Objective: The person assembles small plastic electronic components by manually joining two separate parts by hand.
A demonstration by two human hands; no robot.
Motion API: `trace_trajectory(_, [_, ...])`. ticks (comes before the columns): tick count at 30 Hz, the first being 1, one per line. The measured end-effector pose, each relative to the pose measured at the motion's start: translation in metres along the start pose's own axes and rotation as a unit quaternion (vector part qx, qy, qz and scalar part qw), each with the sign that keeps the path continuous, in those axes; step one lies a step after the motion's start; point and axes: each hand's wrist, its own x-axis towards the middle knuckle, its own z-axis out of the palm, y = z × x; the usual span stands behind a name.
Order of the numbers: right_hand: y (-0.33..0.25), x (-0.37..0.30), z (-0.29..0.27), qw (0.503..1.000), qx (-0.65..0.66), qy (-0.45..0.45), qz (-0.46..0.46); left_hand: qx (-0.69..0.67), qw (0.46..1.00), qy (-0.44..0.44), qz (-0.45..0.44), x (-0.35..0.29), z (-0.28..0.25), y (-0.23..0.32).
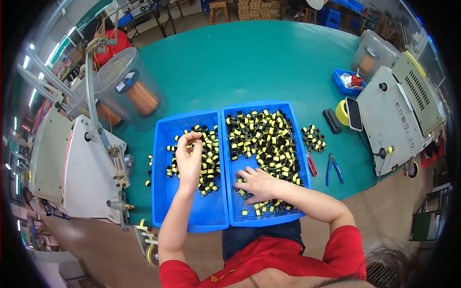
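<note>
My left hand [189, 160] is raised over the left blue bin [164, 204], fingers loosely curled and thumb apart from them. Nothing shows between its fingertips. Below and beside it lies a heap of small black coil parts with yellow tape [209, 165]. In the right blue bin [238, 166], my right hand [258, 184] reaches down with fingers spread, touching loose coil parts near the left wall. What lies under its palm is hidden. More yellow-taped coil parts [264, 137] fill the back and right side of this bin.
Outside the right bin sit a small pile of coil parts [313, 139], red-handled pliers [311, 164], blue-handled pliers [334, 169], a black case [332, 121] and a phone [354, 114]. Winding machines [91, 168] flank the green table [230, 62]. Copper wire spools [141, 96] stand back left.
</note>
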Motion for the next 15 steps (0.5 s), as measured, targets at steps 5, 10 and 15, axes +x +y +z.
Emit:
trace_trajectory(5, [-0.001, 0.003, 0.0, 1.0, 0.016, -0.001, 0.012, -0.035, 0.999, -0.013, -0.034, -0.002, 0.0, 0.002])
trace_trajectory(10, [0.003, 0.006, 0.008, 1.0, -0.003, 0.012, -0.005, -0.03, 0.998, -0.028, -0.051, -0.003, 0.0, 0.003])
trace_trajectory(15, [-0.001, 0.01, -0.003, 0.998, 0.044, -0.034, 0.015, -0.025, 0.996, -0.067, -0.062, -0.004, -0.001, 0.003])
